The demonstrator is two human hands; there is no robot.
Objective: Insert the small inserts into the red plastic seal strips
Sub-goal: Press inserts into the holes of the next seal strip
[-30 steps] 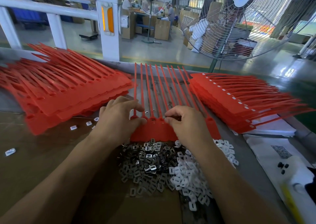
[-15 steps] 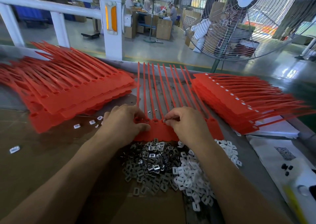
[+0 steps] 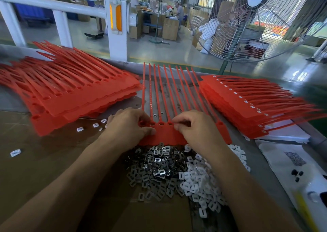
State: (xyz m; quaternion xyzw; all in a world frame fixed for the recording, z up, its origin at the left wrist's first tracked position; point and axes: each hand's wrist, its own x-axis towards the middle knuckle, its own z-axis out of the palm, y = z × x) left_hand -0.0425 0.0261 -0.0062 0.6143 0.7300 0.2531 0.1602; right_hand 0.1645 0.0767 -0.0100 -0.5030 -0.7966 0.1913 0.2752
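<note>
Gripped with the left hand, thumb flat on top and fingers curled over the end socket: flat red plastic sheet of joined seal strips, lying in the middle of the bench with its thin tails fanned away. Worked with the right hand at the row of small square sockets, fingertips bunched narrow against one socket; could not tell whether an insert sat between them.

Lay just below the sheet, touching its near edge: heap of small grey metal inserts, and beside it to the right a heap of small white plastic inserts. Stood to the left a tall stack of red strip sheets, sockets seemingly bare; to the right another stack of red sheets showing white in its sockets, so probably finished.

Judged light and springy, that sheet: stiff enough across the broad head band, floppy along the tails. Best held by the head band close to the socket in work, never by the tails. Judged tiny, hard and slippery, the inserts: best pinched by their edges between thumb and forefinger, squared to the socket, then pressed straight down.
</note>
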